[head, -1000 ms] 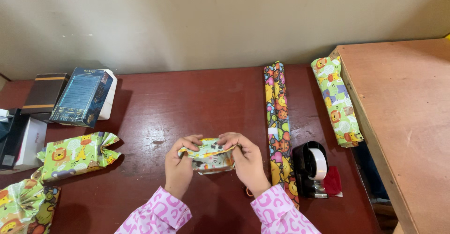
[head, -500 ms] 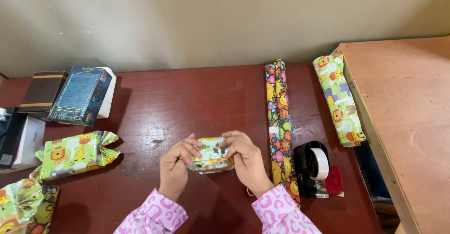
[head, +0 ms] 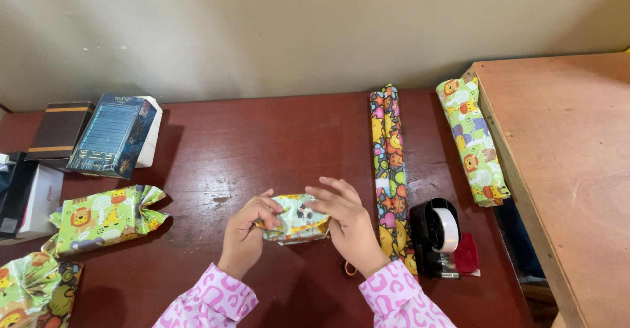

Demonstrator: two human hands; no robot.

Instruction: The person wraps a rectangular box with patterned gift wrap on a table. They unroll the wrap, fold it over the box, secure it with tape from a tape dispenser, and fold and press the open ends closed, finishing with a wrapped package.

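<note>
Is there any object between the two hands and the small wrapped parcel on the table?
Nothing visible does. The left hand and the right hand both already touch the small wrapped parcel, one at each end, on the red table.

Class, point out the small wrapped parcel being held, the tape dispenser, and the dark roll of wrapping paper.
Small wrapped parcel (head: 298, 218), head view, top face between the hands.
Tape dispenser (head: 434, 236), head view, black body.
Dark roll of wrapping paper (head: 388, 151), head view, mid-length.

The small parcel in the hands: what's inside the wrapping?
Nothing inside shows. The small parcel is covered in green animal-print wrapping paper, with the left hand and right hand gripping its ends. It sits above the red-brown table.
</note>
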